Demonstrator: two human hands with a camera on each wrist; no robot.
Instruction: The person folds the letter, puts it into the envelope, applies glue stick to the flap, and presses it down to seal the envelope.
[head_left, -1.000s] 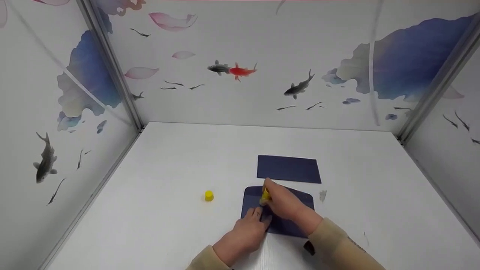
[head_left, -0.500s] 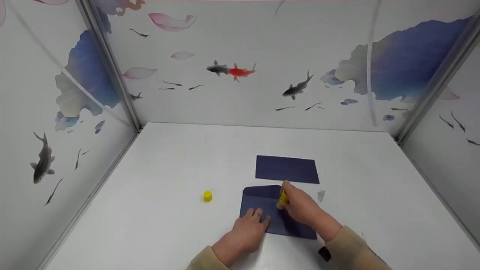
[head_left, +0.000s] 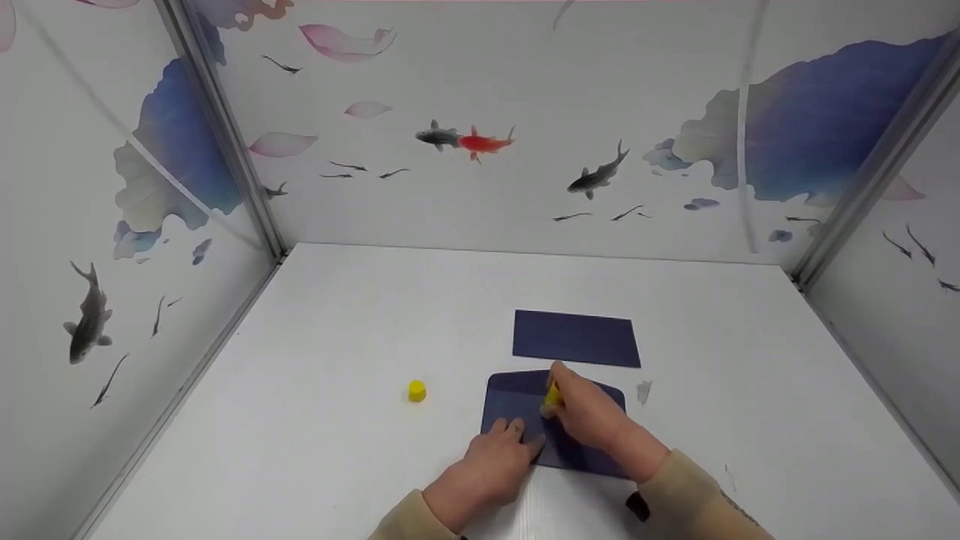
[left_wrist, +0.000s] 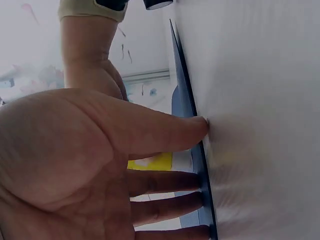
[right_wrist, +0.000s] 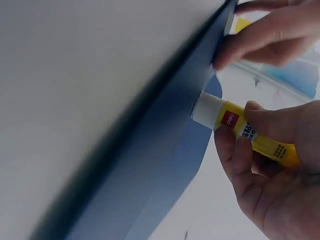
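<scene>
A dark blue envelope (head_left: 501,396) with rounded top corners lies on the white table. My left hand (head_left: 496,466) rests on its lower left part with the fingers spread straight. In the left wrist view the fingertips and thumb (left_wrist: 165,131) press on its surface. My right hand (head_left: 592,416) holds a yellow glue stick (right_wrist: 232,120) between thumb and fingers. Its white end meets the envelope near the fold of the upper flap, seen closely in the right wrist view. The glue stick's yellow cap (head_left: 417,391) stands on the table to the left.
A dark blue rectangular sheet (head_left: 576,339) lies just beyond the envelope. A small greyish mark (head_left: 644,391) shows on the table to the right. Printed white panels (head_left: 480,210) with fish enclose the back and both sides.
My right hand has swept the glue stick rightward across the envelope, then slightly back to the left. My left hand stays in place on the envelope.
</scene>
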